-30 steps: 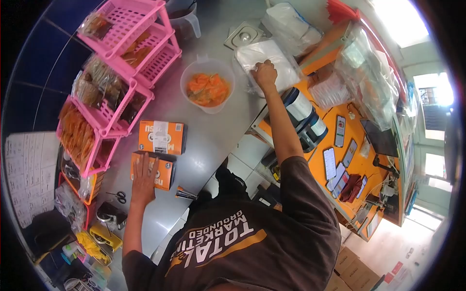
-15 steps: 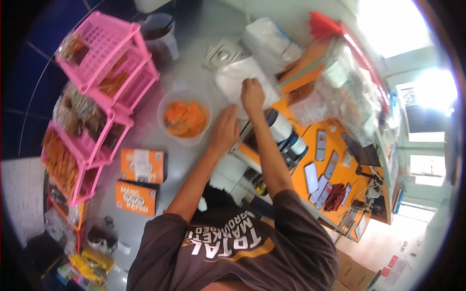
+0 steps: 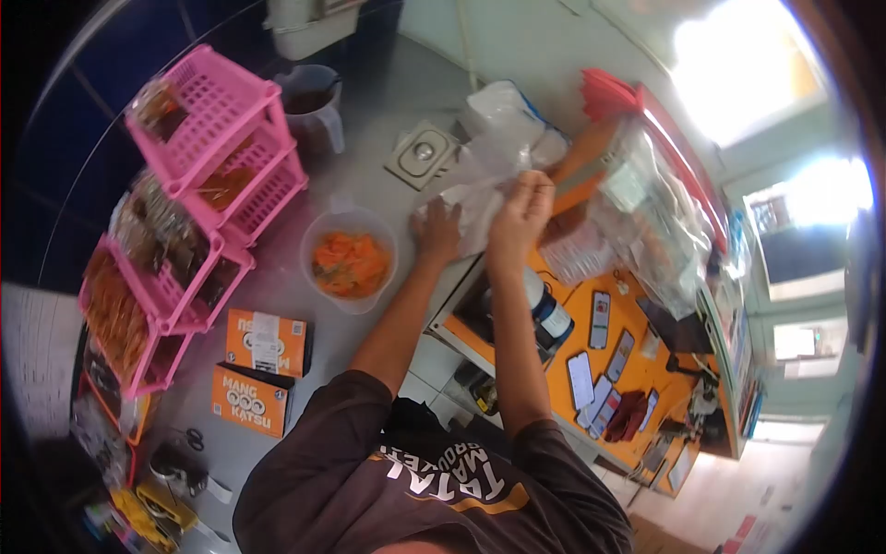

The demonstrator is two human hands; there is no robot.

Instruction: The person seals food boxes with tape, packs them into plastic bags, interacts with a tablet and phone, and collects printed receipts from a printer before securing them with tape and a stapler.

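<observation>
Two hands at one stack of clear plastic, worktop corner

Counts first. Hands: two, both the wearer's. Orange boxes (image 3: 254, 402): two, one set just beyond the other, both with printing on top, the farther one with a pale label across it. Bowl (image 3: 355, 304): one, translucent, holding a heap of orange food pieces (image 3: 351, 263). Jug (image 3: 309, 120): one, see-through, dark contents. Metal lid (image 3: 423, 152): one, squarish, round knob in the middle. Scissors (image 3: 194, 439): one pair, dark handles. Pink rack (image 3: 212, 120): one stacked unit, packets on several levels. Phones (image 3: 580, 380): at least five on the orange desk (image 3: 577, 328), some overlapping; exact number unclear.

The plastic stack (image 3: 473, 217) lies on the grey metal worktop (image 3: 355, 189), near its edge, to the right of the bowl and just beside the metal lid. Looks thin, whitish, translucent, shiny in places, surface rumpled between the hands. Number of sheets cannot be counted.

Left hand (image 3: 437, 231): palm down on the near left part of the stack, fingers spread and extended, gripping nothing visible. Right hand (image 3: 521, 217): over the right side, fingers drawn together at the tips, film close by; blur, cannot tell whether any plastic is caught between them
</observation>
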